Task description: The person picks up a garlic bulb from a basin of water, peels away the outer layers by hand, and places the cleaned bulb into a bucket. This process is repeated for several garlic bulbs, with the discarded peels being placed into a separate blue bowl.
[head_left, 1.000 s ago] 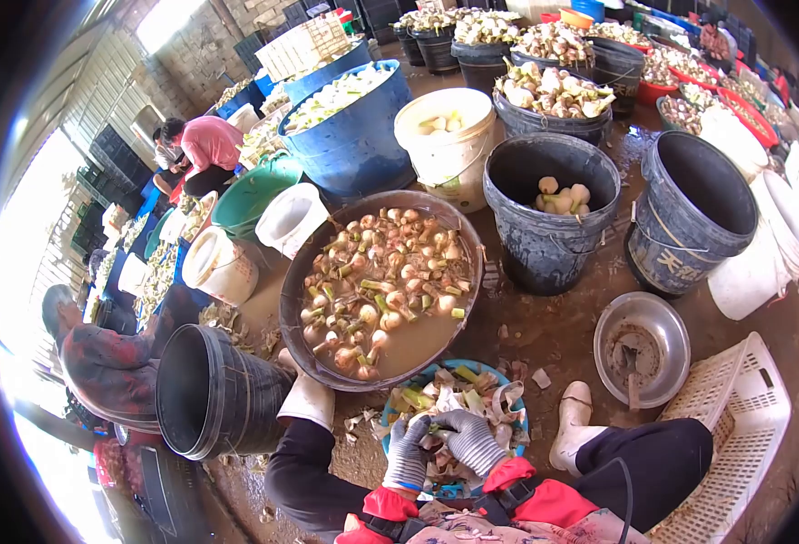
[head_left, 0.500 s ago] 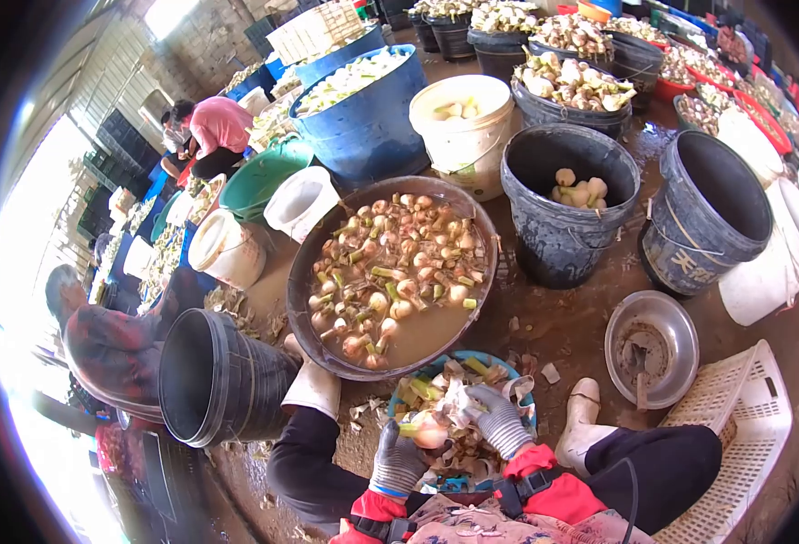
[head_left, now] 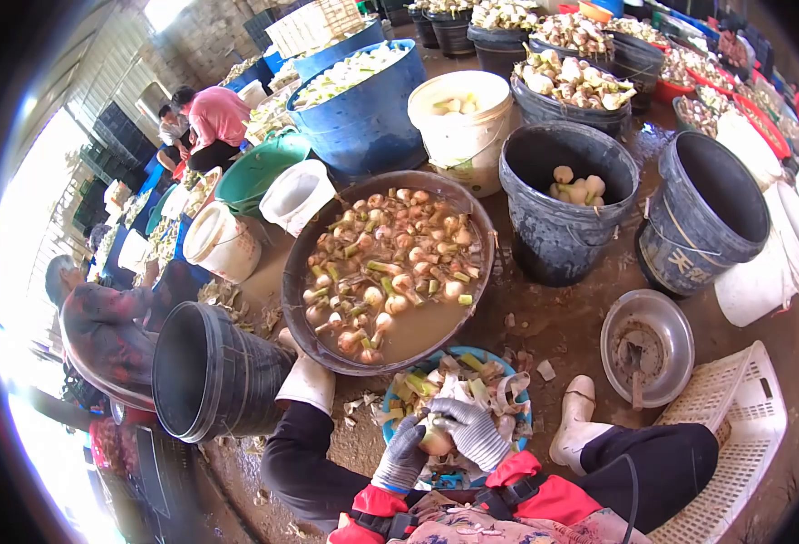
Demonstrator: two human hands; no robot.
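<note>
both gloved hands now meet again at the near edge of the blue basin (head_left: 517,412); half a second ago they were apart. left hand (head_left: 403,458) and right hand (head_left: 472,433) close their grip on one pale bulb (head_left: 436,442), so peeling looks underway.

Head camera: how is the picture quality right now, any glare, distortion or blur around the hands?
Head view: strong fisheye bending, dark vignette at the corners; daylight blows out the left edge; the left hand and right hand on the bulb are evenly lit and fairly sharp; far buckets are small and soft.
</note>
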